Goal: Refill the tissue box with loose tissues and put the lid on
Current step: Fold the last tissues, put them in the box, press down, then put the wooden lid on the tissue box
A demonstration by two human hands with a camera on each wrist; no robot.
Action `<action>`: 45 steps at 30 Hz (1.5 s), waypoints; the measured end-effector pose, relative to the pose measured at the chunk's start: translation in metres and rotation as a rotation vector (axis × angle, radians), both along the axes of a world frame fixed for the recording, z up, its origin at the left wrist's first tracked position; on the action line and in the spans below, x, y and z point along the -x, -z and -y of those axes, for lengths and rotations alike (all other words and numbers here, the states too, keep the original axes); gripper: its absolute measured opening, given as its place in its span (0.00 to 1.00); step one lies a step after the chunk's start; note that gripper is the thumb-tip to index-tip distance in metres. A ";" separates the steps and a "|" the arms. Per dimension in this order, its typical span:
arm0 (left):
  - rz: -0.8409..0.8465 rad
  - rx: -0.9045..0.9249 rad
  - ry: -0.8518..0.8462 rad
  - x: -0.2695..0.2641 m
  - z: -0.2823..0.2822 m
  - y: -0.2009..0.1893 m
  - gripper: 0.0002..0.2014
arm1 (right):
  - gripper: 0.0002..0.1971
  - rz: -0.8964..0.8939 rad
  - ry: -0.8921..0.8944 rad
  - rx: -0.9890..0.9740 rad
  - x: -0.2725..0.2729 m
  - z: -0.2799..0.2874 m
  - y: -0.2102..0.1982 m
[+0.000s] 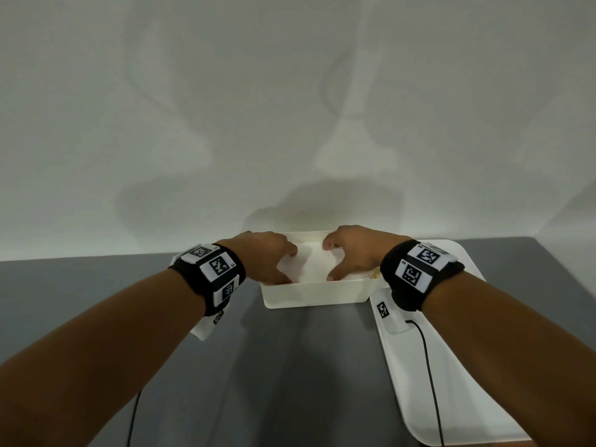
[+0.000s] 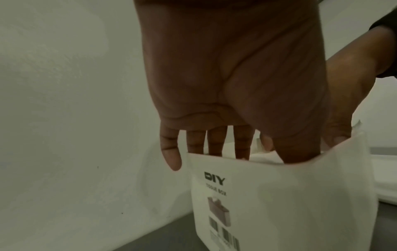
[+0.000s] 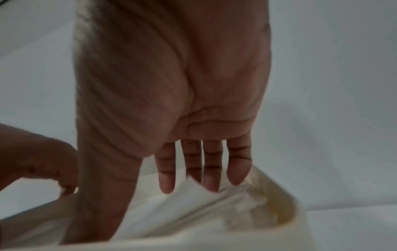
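I have both hands down inside the open tissue box (image 1: 314, 293), which sits on the grey table (image 1: 290, 366) near the wall. My left hand (image 1: 264, 258) and right hand (image 1: 350, 253) face each other across the stack of tissues (image 1: 311, 264), fingers extended and thumbs spread wide, bearing on the paper rather than clutching it, as far as I can tell. The risk I see is uneven pressing: the sheet under my right fingertips (image 3: 211, 184) looks lifted and creased, so it could bunch or ride over the rim and jam the lid. The white slab (image 1: 451, 366) just right of the box may be that lid; I cannot confirm it.
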State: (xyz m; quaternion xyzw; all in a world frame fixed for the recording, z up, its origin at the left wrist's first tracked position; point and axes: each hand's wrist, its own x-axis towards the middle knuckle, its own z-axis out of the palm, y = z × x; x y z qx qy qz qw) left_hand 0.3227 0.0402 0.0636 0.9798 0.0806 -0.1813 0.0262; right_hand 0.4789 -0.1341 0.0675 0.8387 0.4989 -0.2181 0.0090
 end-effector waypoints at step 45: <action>0.352 0.502 -0.665 0.210 0.101 0.039 0.11 | 0.35 -0.064 0.279 0.019 0.225 0.334 0.065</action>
